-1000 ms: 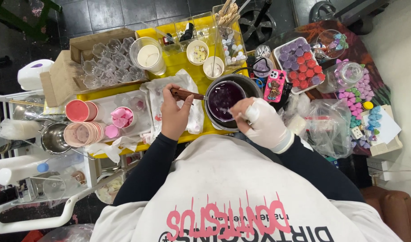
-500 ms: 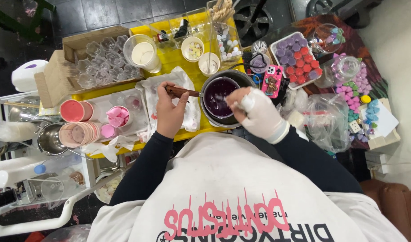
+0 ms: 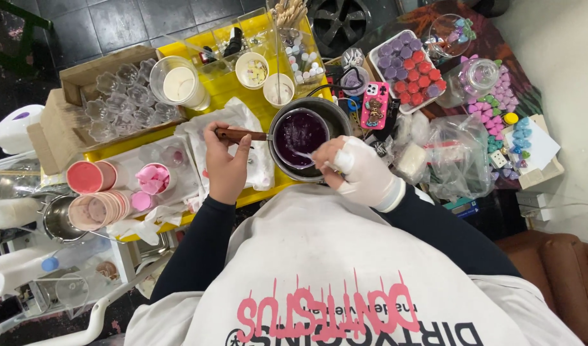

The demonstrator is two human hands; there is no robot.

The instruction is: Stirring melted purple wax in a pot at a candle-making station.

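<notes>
Saucepan [image 3: 300, 133] of purple liquid sits inside a larger pot [image 3: 337, 115], left hand [image 3: 224, 163] fingers curled around its wooden handle [image 3: 239, 134], bandaged right hand [image 3: 361, 172] fingertips pinching a thin stirrer [image 3: 305, 155].

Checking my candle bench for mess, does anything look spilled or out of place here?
Reddish stains mark the white cloth under the pan handle. A phone lies right beside the pan of purple liquid, within splash range. Nothing looks tipped over.

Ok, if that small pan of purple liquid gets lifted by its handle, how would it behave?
The pan looks nearly full of purple liquid, so it would probably slosh and spill if tilted. With only one long wooden handle, gripped by the left hand, it likely feels front-heavy. It sits inside a larger pot, so it may wobble.
</notes>
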